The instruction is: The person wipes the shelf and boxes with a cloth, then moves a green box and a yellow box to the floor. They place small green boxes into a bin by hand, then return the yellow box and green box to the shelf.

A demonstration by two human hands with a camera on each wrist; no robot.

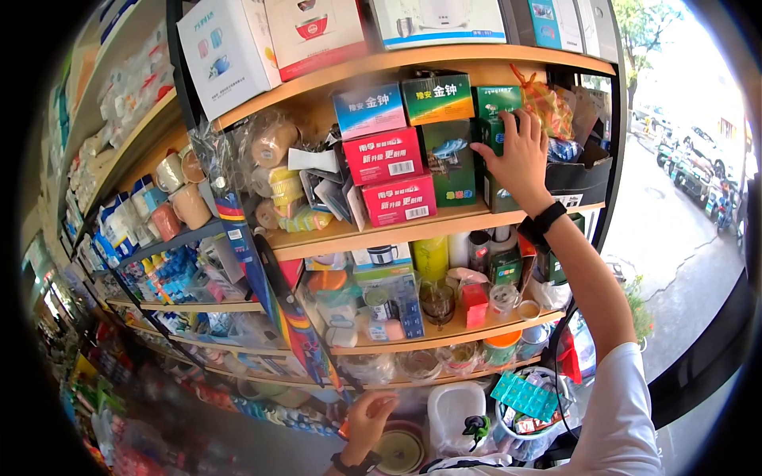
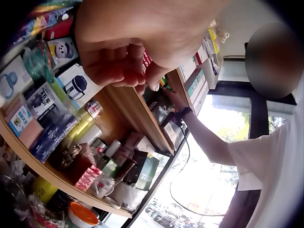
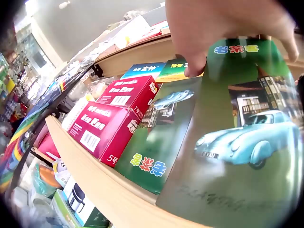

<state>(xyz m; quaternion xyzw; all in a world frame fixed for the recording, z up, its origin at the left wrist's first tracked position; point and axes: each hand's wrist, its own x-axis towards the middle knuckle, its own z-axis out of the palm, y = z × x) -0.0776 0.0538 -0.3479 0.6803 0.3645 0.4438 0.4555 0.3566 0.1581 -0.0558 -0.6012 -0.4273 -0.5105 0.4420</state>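
My right hand (image 1: 520,163) is up at the wooden shelf (image 1: 456,216), gripping the top of a green playing-card box (image 3: 251,142) that shows a light-blue car. In the right wrist view the thumb lies at the box's left top edge and the fingers reach over its top. A matching green box (image 1: 448,163) stands just left of it, beside two stacked red boxes (image 1: 389,156). Down low, my left hand (image 1: 369,420) hangs with loosely curled fingers and holds nothing.
Blue and orange-yellow boxes (image 1: 436,97) top the stacks. A black carton (image 1: 579,174) stands at the shelf's right end. Lower shelves carry cups, jars and packages. A rainbow-striped strap (image 1: 254,270) hangs at the left; a basket (image 1: 528,432) with turquoise packs stands below.
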